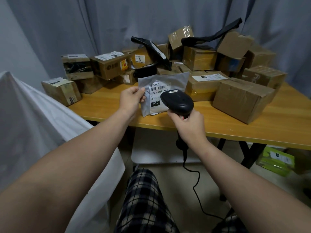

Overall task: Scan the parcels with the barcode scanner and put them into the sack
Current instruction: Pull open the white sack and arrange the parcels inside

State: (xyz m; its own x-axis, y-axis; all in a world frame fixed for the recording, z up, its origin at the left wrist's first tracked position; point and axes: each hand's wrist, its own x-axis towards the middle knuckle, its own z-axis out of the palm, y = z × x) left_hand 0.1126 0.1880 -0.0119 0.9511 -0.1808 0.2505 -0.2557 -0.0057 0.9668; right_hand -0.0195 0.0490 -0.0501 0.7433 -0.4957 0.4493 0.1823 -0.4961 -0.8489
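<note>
1. A grey curtain [151, 19] is hanging across the whole back of the scene, behind the table.
2. The white sack [33, 125] is standing at my left, its pale cloth rising beside the table's near left corner; I cannot tell from here where its mouth is.
3. The wooden table [239, 132] is stretching in front of me, bearing a heap of taped cardboard boxes [109, 64] along its back and sides.
4. The largest brown box [240, 100] is lying near the front right edge, well apart from my hands.
5. Black plastic mailer bags [153, 52] are draping over the boxes in the middle of the heap.
6. My legs in checked trousers [144, 199] are showing below the table edge.
7. A green carton [276, 162] is sitting on the floor under the table's right side.
8. The grey poly mailer [168, 79], the parcel in play, is hanging upright above the table's front edge, its white barcode label facing me.
9. My left hand [130, 100] is pinching the mailer's left edge between thumb and curled fingers.
10. My right hand [191, 127] is gripping the handle of the black barcode scanner [178, 101], whose head is pointing at the label and covering its lower right part.
11. The scanner's black cable [196, 180] is trailing from the handle down towards the floor.
</note>
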